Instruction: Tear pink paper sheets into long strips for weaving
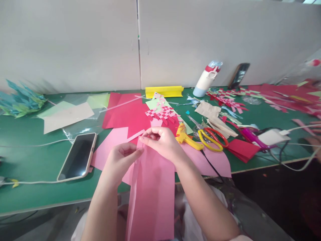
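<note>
A long pink paper sheet (156, 197) hangs over the table's front edge toward my lap, with a narrow fold along its left side. My left hand (125, 155) pinches that folded edge near the sheet's far end. Just beyond it, my right hand (159, 139) pinches the far corner of the same sheet, thumb and fingers together. Under and around the sheet lie more pink paper (111, 144) and red paper sheets (117, 110). Ahead of my hands are small woven pink-and-white paper pieces (163, 113) on light green paper.
To the right lie a yellow glue gun (189, 140), scissors (210, 137), folded red paper (243, 150) and a white charger (273, 136) with cables. A phone (79, 156) lies left. A bottle (207, 80) and a yellow strip (164, 91) stand at the back. Another person's hand (314, 142) shows far right.
</note>
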The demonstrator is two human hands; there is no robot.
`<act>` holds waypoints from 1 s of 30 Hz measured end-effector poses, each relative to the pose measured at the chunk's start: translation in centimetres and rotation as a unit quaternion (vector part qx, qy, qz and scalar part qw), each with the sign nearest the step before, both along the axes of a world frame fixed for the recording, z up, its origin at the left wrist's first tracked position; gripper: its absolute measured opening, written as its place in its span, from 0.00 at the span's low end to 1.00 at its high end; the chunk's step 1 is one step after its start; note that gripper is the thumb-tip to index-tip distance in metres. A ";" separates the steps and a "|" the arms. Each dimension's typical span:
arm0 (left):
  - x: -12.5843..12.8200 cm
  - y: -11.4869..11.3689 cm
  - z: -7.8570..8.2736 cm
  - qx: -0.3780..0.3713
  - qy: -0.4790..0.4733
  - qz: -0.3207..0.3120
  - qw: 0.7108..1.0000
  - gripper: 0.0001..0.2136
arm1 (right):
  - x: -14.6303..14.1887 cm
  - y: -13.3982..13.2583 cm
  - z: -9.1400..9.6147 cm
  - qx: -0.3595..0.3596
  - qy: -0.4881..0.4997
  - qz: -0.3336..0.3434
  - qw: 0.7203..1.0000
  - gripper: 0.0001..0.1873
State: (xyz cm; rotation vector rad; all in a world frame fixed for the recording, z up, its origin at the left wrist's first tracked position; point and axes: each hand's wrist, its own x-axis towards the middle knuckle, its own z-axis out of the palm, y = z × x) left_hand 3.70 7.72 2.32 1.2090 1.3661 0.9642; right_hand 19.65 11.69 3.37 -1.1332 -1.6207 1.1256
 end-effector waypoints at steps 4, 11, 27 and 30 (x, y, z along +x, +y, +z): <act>0.1 0.0 0.0 -0.002 -0.015 0.016 1.000 0.12 | 0.1 0.0 0.2 -0.004 0.003 0.014 1.000 0.11; 0.2 0.0 0.1 0.011 -0.037 0.027 0.999 0.10 | 0.4 -0.1 0.4 -0.012 0.007 0.052 0.999 0.10; 0.7 -0.1 0.1 0.046 -0.036 0.084 0.995 0.09 | 0.3 -0.5 0.5 0.001 -0.018 0.070 0.997 0.11; 0.6 -0.1 0.1 0.043 -0.051 0.088 0.994 0.10 | 0.5 -0.3 0.5 0.003 0.001 0.067 0.998 0.14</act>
